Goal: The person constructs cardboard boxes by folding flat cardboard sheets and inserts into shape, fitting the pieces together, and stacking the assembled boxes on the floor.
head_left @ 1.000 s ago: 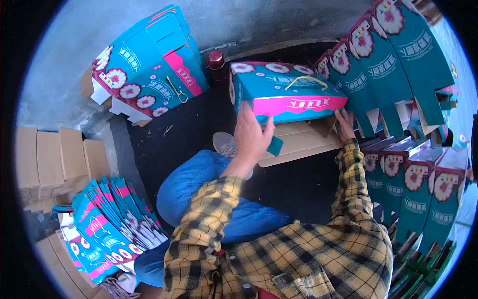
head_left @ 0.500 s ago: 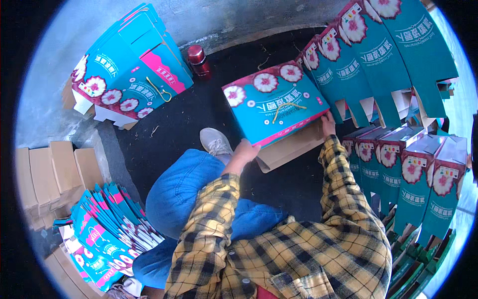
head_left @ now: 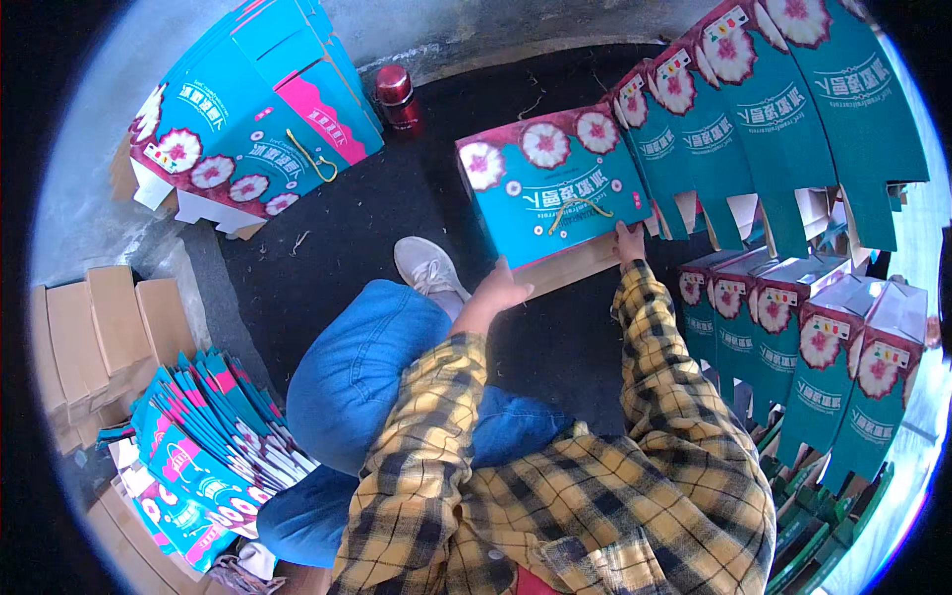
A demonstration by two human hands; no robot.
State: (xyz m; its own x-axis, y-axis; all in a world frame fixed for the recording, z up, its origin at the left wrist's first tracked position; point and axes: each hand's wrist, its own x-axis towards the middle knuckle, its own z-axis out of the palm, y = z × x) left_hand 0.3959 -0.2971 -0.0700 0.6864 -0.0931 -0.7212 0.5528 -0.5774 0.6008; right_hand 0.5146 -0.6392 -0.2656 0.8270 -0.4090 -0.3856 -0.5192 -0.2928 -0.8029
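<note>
In front of me is a teal carton (head_left: 550, 183) with a maroon, flower-like printed band along its far side and a yellow cord handle (head_left: 585, 210) on its face. A strip of plain brown cardboard (head_left: 572, 268) shows under its near edge. My left hand (head_left: 493, 293) is closed on the near left corner, and my right hand (head_left: 629, 245) grips the near right corner. Some fingers of both hands are hidden by the carton. The carton's right side lies against the row of standing teal cartons (head_left: 694, 129).
A second row of teal cartons (head_left: 818, 347) stands at right. Flat teal cartons (head_left: 248, 119) are stacked far left, beside a red flask (head_left: 397, 97). Brown boxes (head_left: 109, 327) and a fan of folded teal cartons (head_left: 208, 436) sit left of my bent knee (head_left: 367, 367).
The carton has shifted slightly right, and less brown cardboard shows below its near edge. My right hand has moved a little left; both hands stay on the carton. The view has shifted slightly.
</note>
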